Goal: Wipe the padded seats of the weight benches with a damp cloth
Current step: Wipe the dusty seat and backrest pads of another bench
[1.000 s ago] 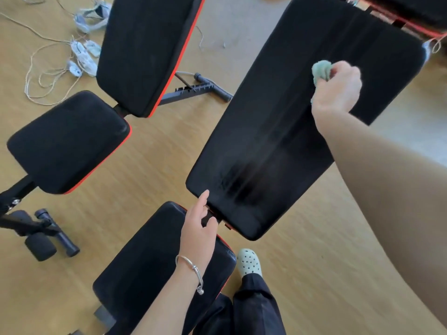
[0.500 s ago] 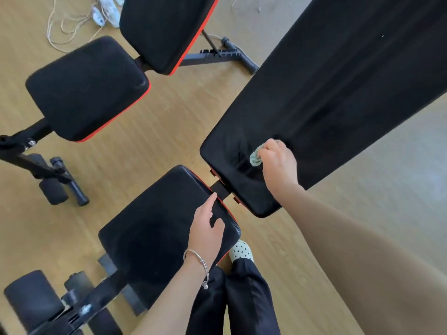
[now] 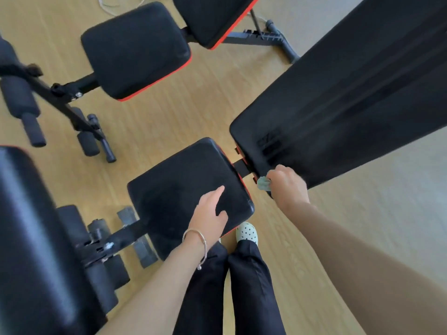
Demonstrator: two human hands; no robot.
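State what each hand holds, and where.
Right hand grips the cloth, bunched in its fingers. Left hand holds nothing, resting flat on the seat.

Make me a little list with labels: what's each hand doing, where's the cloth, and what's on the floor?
left hand: flat on the seat pad, empty
right hand: holding the cloth
cloth: green, at the back pad's near edge
back pad: shows wet streaks
floor: wood, with a second bench behind
shoe: white, dotted

A wooden floor (image 3: 169,117) carries several black weight benches. On the nearest seat pad (image 3: 179,180) rests the left hand (image 3: 209,217); the long back pad (image 3: 350,105) beside it bears a green cloth (image 3: 263,183) at its lower edge.
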